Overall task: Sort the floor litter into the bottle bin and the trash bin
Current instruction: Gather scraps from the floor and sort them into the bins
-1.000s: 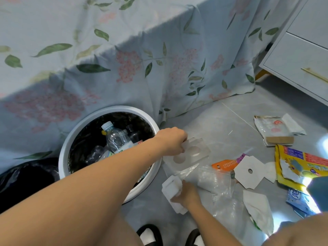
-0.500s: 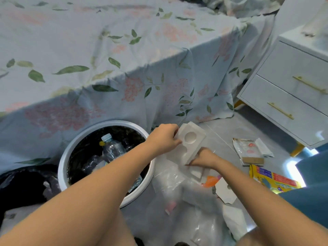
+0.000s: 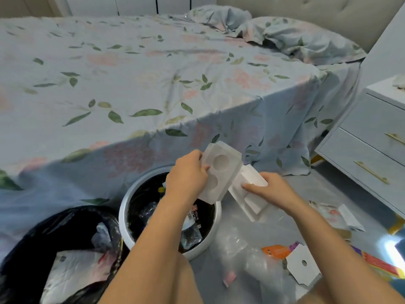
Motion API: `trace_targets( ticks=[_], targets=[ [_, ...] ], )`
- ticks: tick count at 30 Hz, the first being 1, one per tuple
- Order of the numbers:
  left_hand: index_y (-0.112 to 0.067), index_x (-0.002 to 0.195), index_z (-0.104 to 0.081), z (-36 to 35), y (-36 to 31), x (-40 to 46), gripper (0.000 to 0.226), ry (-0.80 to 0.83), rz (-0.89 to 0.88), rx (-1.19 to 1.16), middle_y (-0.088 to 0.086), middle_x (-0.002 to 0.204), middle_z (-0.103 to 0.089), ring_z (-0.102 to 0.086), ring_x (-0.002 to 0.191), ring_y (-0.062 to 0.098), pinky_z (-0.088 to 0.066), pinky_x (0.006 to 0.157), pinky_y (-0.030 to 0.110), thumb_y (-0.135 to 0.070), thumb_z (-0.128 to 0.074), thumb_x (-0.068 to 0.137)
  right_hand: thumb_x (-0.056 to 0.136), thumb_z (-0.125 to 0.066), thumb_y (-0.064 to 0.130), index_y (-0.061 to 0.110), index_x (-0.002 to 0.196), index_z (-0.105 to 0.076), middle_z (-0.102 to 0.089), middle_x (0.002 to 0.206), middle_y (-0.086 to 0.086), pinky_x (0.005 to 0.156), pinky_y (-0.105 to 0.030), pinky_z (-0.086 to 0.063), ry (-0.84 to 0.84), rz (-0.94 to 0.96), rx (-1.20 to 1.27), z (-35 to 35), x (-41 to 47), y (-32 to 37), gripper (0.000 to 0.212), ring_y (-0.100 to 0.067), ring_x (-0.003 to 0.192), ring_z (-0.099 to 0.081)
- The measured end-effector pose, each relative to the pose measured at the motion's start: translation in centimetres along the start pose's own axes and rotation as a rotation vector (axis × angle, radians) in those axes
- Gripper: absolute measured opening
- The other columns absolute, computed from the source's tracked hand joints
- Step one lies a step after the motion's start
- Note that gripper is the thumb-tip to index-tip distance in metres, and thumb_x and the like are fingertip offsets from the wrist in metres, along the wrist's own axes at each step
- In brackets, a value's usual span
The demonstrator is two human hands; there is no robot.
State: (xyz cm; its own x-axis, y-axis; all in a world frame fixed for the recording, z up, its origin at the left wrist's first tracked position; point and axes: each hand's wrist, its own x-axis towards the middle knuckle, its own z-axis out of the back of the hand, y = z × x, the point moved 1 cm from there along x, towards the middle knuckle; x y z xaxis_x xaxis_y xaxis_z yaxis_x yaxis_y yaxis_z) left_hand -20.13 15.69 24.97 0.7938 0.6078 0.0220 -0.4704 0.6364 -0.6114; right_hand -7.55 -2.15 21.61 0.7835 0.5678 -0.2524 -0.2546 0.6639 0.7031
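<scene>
A draped bed (image 3: pixel 153 88) walls off the far side, its sheet hanging just behind the round white bin (image 3: pixel 213 229). A nightstand (image 3: pixel 370 154) blocks the right. Litter crowds the near-right floor; a bare strip of tile (image 3: pixel 304 189) lies between nightstand and bin.

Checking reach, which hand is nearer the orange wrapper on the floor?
Right. The right hand, holding white foam, is above the orange wrapper; the left hand is farther, over the round white bin.
</scene>
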Motion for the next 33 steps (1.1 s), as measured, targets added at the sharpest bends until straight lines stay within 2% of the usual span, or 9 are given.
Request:
trace_targets(
  ticks=[6,11,14,18,22,27,30,32,33],
  targets=[
    [-0.016,0.098,-0.056,5.4,7.5,-3.2,0.012,-0.175,0.124,-0.033,-0.001,0.089,-0.06,-0.056,0.082,0.021,-0.046,0.069,0.037,-0.027,-0.051,0.096,0.08,-0.071,0.041,0.027,0.09,-0.069,-0.069,0.086,0.009,0.062,-0.023,-0.044,0.058,0.17,-0.039,-3.4,-0.9,5.7,0.017,-0.002,0.079,-0.06],
    [-0.014,0.098,-0.056,8.1,16.7,-6.0,0.012,-0.141,0.292,0.046,0.002,0.092,-0.061,-0.057,0.084,0.022,-0.047,0.071,0.038,-0.026,-0.053,0.095,0.08,-0.07,0.044,0.029,0.089,-0.069,-0.07,0.083,0.008,0.066,-0.028,-0.045,0.139,0.256,-0.07,-6.5,-1.5,7.8,0.018,-0.009,0.081,-0.062],
    [-0.009,0.097,-0.057,10.1,22.5,-8.2,0.015,-0.14,0.45,0.117,0.004,0.09,-0.058,-0.053,0.083,0.022,-0.039,0.067,0.034,-0.024,-0.056,0.094,0.08,-0.069,0.045,0.031,0.09,-0.07,-0.07,0.085,0.01,0.068,-0.028,-0.047,0.173,0.275,-0.087,-7.7,-1.3,8.6,0.018,-0.008,0.083,-0.062],
    [-0.006,0.087,-0.055,11.2,28.5,-10.4,0.016,0.014,0.613,0.173,0.01,0.087,-0.059,-0.054,0.081,0.026,-0.036,0.063,0.032,-0.022,-0.056,0.093,0.08,-0.068,0.047,0.033,0.096,-0.069,-0.071,0.09,0.01,0.074,-0.03,-0.05,0.197,0.269,-0.166,-8.2,-0.7,8.8,0.021,-0.009,0.087,-0.062],
    [-0.013,0.064,-0.033,9.5,32.4,-10.7,0.035,0.177,0.668,0.168,0.002,0.063,-0.036,-0.035,0.056,0.016,-0.021,0.051,0.027,-0.018,-0.055,0.091,0.08,-0.069,0.044,0.031,0.097,-0.069,-0.071,0.092,0.008,0.073,-0.031,-0.048,0.178,0.253,-0.196,-8.4,0.0,9.2,0.021,-0.011,0.088,-0.061],
    [-0.015,0.059,-0.022,5.6,35.5,-10.3,0.044,0.303,0.732,0.175,0.001,0.058,-0.026,-0.026,0.05,0.014,-0.017,0.049,0.025,-0.014,-0.052,0.09,0.081,-0.068,0.044,0.031,0.096,-0.07,-0.071,0.094,0.007,0.081,-0.036,-0.049,0.201,0.249,-0.195,-9.4,0.0,10.1,0.02,-0.012,0.091,-0.061],
    [-0.013,0.064,-0.038,3.4,36.8,-10.3,0.03,0.347,0.791,0.179,0.002,0.066,-0.042,-0.046,0.062,0.017,-0.03,0.052,0.025,-0.018,-0.053,0.089,0.081,-0.069,0.044,0.033,0.098,-0.07,-0.071,0.093,0.008,0.078,-0.034,-0.05,0.204,0.258,-0.179,-9.6,0.0,10.5,0.021,-0.012,0.091,-0.062],
    [-0.011,0.086,-0.06,2.6,37.1,-10.1,0.01,0.417,0.799,0.202,0.006,0.087,-0.061,-0.062,0.087,0.024,-0.045,0.065,0.028,-0.019,-0.054,0.087,0.081,-0.069,0.044,0.034,0.096,-0.07,-0.071,0.09,0.009,0.072,-0.031,-0.049,0.201,0.271,-0.161,-9.8,-0.1,10.8,0.018,-0.01,0.086,-0.062],
    [-0.011,0.102,-0.063,2.2,37.4,-10.0,0.019,0.441,0.802,0.222,0.009,0.102,-0.065,-0.063,0.098,0.025,-0.049,0.073,0.03,-0.02,-0.055,0.088,0.081,-0.069,0.044,0.035,0.094,-0.069,-0.07,0.089,0.009,0.069,-0.029,-0.049,0.203,0.278,-0.152,-9.8,-0.1,11.0,0.016,-0.009,0.085,-0.062]
  ],
)
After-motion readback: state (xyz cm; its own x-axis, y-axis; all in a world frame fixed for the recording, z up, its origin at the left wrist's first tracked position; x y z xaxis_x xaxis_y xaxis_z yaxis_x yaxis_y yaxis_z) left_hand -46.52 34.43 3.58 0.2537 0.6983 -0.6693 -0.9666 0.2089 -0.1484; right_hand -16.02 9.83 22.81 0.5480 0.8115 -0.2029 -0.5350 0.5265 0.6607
